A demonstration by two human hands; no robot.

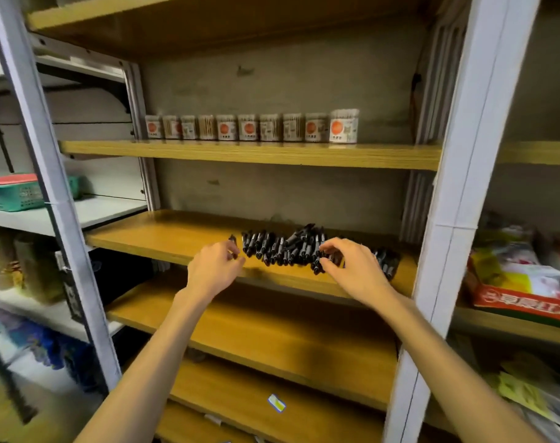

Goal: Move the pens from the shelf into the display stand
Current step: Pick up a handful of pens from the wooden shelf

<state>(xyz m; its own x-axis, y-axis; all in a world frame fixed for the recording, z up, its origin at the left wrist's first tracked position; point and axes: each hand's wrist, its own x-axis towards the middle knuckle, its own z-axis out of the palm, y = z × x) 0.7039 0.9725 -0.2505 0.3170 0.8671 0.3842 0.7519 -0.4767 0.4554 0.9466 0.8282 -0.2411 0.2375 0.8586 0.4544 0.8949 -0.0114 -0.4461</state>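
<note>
Head view of a wooden shelf point(163, 241) in a white-posted rack. A loose heap of pens point(282, 247) lay on the middle board, toward its right half and near the front edge. The pens were short, dark-bodied and black-capped, most of them lying roughly parallel with their ends toward the front, a few crossing on top of the pile; some showed a pale band partway along the barrel. More of them extended to the right, behind the right hand.

The left hand point(213, 270) was at the left end of the heap, its fingers point(232, 249) curled, with one dark pen point(232, 243) standing just at the fingertips; whether the pen was actually pinched could not be told. The right hand point(352, 270) was over the right part of the heap, its fingers bent downward onto the pens, apparently gathering several; the firmness of that hold could not be told either.

On the board above stood a row of clear tubs of cotton swabs point(250, 127) with orange labels. No display stand was visible.
</note>
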